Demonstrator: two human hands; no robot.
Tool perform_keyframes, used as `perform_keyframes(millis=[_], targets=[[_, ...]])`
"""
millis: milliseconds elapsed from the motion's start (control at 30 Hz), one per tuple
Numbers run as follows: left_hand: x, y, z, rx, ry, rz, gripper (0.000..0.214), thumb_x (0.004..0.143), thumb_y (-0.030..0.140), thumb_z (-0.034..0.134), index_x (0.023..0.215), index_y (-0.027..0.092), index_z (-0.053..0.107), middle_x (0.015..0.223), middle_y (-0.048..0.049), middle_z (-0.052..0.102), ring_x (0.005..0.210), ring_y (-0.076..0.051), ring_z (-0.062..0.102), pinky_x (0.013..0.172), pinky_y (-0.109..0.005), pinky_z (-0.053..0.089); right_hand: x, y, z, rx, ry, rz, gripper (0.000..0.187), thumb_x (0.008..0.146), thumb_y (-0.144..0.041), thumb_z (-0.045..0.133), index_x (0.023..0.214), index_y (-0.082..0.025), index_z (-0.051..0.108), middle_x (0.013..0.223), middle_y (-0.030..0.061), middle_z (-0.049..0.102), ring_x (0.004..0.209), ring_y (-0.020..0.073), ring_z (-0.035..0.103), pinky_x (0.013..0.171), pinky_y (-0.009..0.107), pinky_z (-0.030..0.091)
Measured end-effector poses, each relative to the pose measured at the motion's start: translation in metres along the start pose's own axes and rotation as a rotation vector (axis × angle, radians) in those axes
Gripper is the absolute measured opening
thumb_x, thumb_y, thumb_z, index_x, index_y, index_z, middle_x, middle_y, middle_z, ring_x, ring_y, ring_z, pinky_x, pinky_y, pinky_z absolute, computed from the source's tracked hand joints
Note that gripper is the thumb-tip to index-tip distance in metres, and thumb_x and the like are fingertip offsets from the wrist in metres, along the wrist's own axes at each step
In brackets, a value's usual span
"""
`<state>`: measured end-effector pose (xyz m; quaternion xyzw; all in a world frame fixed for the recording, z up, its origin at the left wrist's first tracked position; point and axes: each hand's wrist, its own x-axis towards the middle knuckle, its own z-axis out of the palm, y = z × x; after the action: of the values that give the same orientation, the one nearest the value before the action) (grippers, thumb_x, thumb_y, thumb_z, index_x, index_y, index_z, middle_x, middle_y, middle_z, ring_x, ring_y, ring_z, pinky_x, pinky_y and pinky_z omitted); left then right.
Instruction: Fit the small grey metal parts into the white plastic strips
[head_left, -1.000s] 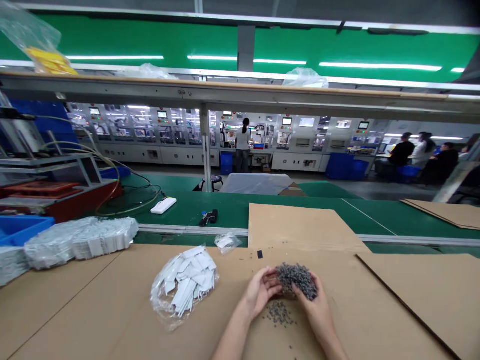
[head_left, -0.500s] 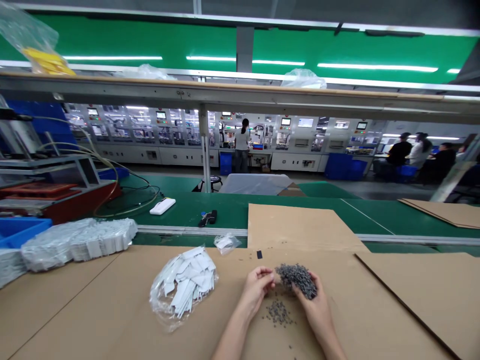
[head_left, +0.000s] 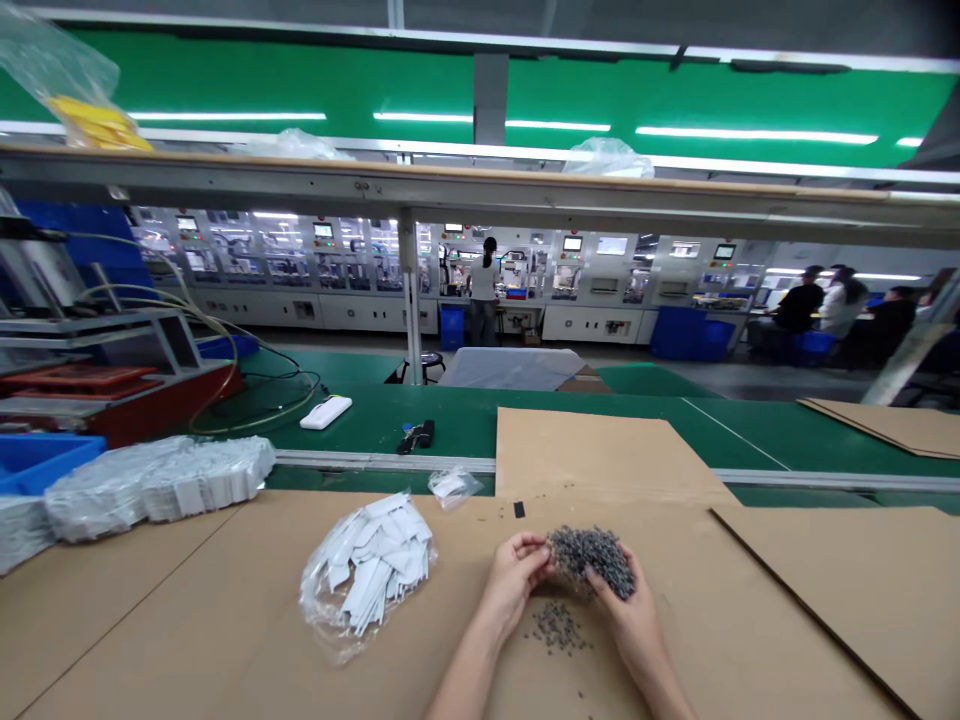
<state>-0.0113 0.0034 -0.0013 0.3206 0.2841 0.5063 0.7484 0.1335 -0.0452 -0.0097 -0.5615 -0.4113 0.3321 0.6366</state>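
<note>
My right hand [head_left: 628, 612] is cupped palm up and carries a heap of small grey parts [head_left: 592, 555]. My left hand [head_left: 516, 574] sits just left of the heap, its fingers curled and pinched at the heap's edge. Below both hands a small scatter of the same grey parts [head_left: 556, 628] lies on the brown cardboard sheet [head_left: 225, 620]. To the left of my hands lies a clear plastic bag of white flat pieces [head_left: 371, 570].
A small clear bag [head_left: 452, 485] and a tiny black piece [head_left: 519, 509] lie near the cardboard's far edge. Bundles of bagged white pieces [head_left: 161, 480] and a blue bin [head_left: 37, 455] are at left. A green conveyor [head_left: 420, 415] runs behind. People work in the distance.
My left hand drew back a little from the heap, then returned to its left edge with fingers pinched. The right hand stayed cupped under the heap.
</note>
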Motion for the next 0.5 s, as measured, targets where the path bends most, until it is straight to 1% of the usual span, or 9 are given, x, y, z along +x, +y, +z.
perform_keyframes(millis=[133,167,233,333,433,500], targets=[[-0.0039,-0.0013,0.0042,0.066,-0.072,-0.134,0.022,0.06,0.019,0.068,0.076,0.008,0.057,0.068,-0.0056,0.06,0.059,-0.013,0.059,0.059,-0.025,0.048,0.0007,0.0008,-0.0004,-0.002,0.007,-0.004,0.054,0.062,-0.035,0.064,0.107,-0.019,0.04,0.103,0.0068,0.055,0.096,0.0248,0.051,0.088,0.041,0.035],[-0.0046,-0.0016,0.0048,0.077,-0.083,-0.144,0.023,0.059,0.019,0.068,0.076,0.008,0.057,0.066,-0.0057,0.06,0.059,-0.013,0.059,0.059,-0.025,0.048,0.0011,0.001,-0.0007,-0.014,0.024,-0.008,0.053,0.061,-0.035,0.065,0.106,-0.019,0.041,0.103,0.0068,0.055,0.095,0.0249,0.051,0.088,0.041,0.035],[-0.0051,-0.0016,0.005,0.065,-0.078,-0.116,0.023,0.058,0.018,0.069,0.075,0.009,0.056,0.064,-0.0047,0.06,0.058,-0.013,0.059,0.058,-0.024,0.048,0.0017,0.0017,-0.0011,-0.02,0.057,-0.011,0.053,0.06,-0.035,0.066,0.105,-0.019,0.043,0.102,0.0067,0.056,0.095,0.0251,0.051,0.088,0.04,0.035],[-0.0047,-0.0016,0.0039,0.007,-0.042,-0.075,0.022,0.059,0.018,0.069,0.075,0.011,0.056,0.067,-0.0038,0.06,0.061,-0.012,0.058,0.058,-0.022,0.047,0.0017,0.0025,-0.0004,0.074,0.052,0.006,0.054,0.061,-0.036,0.064,0.107,-0.019,0.042,0.103,0.006,0.057,0.096,0.0242,0.051,0.087,0.039,0.037],[-0.005,-0.0024,0.0039,0.0,-0.075,-0.139,0.024,0.061,0.02,0.067,0.08,0.011,0.057,0.075,-0.0058,0.061,0.066,-0.014,0.059,0.062,-0.026,0.047,0.0012,0.0022,0.0009,0.104,0.024,0.024,0.055,0.06,-0.035,0.065,0.107,-0.02,0.042,0.103,0.0054,0.058,0.096,0.0236,0.052,0.086,0.038,0.037],[-0.0053,-0.0026,0.0046,0.011,-0.088,-0.152,0.024,0.059,0.019,0.068,0.079,0.01,0.057,0.073,-0.006,0.061,0.065,-0.014,0.059,0.062,-0.027,0.047,0.001,0.0017,0.0016,0.063,0.033,0.023,0.054,0.057,-0.034,0.067,0.104,-0.019,0.045,0.101,0.0052,0.059,0.095,0.0239,0.052,0.087,0.038,0.037]])
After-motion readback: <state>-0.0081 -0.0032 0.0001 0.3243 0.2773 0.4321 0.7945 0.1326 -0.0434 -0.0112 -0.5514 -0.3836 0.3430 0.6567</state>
